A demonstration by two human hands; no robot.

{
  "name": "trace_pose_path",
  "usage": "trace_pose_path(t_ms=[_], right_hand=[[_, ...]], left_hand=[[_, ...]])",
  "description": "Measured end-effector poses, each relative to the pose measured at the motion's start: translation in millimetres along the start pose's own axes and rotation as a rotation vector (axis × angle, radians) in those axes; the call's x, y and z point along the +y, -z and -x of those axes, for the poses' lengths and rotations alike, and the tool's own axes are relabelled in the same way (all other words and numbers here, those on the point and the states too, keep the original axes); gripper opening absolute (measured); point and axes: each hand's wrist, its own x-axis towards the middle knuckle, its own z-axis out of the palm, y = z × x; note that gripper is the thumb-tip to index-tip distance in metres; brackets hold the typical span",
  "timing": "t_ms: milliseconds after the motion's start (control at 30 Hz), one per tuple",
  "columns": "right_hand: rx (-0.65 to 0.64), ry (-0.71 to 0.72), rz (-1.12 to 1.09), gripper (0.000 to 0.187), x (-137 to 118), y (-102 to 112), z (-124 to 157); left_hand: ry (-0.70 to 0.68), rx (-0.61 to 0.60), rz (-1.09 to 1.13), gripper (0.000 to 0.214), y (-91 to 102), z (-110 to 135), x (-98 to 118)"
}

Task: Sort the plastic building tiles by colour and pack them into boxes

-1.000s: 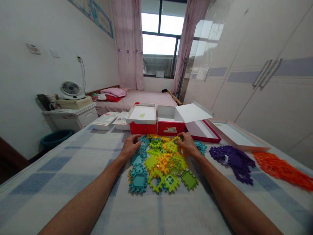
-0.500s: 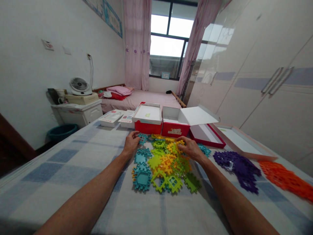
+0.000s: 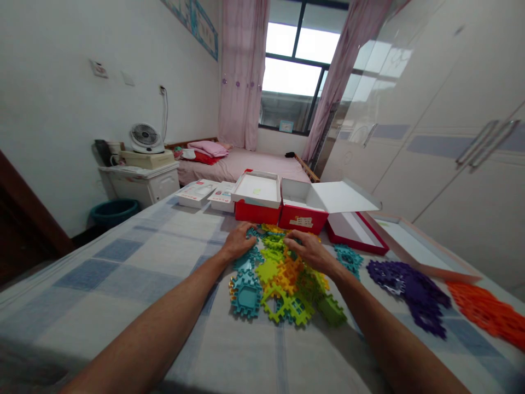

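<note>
A pile of flat plastic interlocking building pieces with toothed edges lies on the checked cloth before me. Blue pieces (image 3: 247, 298) are on its left side, yellow-orange pieces (image 3: 289, 273) in the middle, and green pieces (image 3: 267, 271) among them. My left hand (image 3: 239, 242) is at the far left of the pile, its fingers curled on a small blue piece (image 3: 253, 233). Over the pile's far right part reaches my right hand (image 3: 307, 250), thumb and fingers apart, with nothing visible gripped. Its palm and wrist cover some yellow and green pieces.
More blue pieces (image 3: 348, 259), a purple heap (image 3: 410, 290) and an orange heap (image 3: 486, 309) lie to the right. Behind the pile stand red-and-white boxes (image 3: 258, 210), an open box (image 3: 303, 219) and shallow trays (image 3: 361, 235). White boxes (image 3: 194, 196) are at the back left.
My right hand has moved left across the pile, off a yellow piece. My left hand has come slightly inward over the blue pieces. The camera view has turned a little left.
</note>
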Motion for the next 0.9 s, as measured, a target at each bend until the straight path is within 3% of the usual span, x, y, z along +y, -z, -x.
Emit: trace_pose_path(t_ms=[200, 367, 467, 567, 733, 900], right_hand=[[0.161, -0.055, 0.439, 0.025, -16, -11, -25], [0.019, -0.061, 0.646, 0.024, -17, -25, -37], [0.041, -0.065, 0.673, 0.022, -11, -29, -38], [0.130, -0.074, 0.564, 0.021, -3, -27, -35], [0.311, -0.104, 0.153, 0.022, 7, -11, -19], [0.298, -0.183, -0.275, 0.029, 4, 1, 14]], left_hand=[[-0.143, -0.200, -0.256, 0.041, -6.2, 2, 0], [-0.229, -0.149, -0.373, 0.034, -5.9, 2, -5], [-0.200, -0.123, -0.346, 0.029, -4.1, 1, -6], [-0.158, -0.107, -0.301, 0.027, -1.3, 1, -4], [-0.096, -0.067, -0.273, 0.025, 5.2, 0, 2], [-0.061, -0.050, -0.213, 0.027, 8.5, -2, 4]])
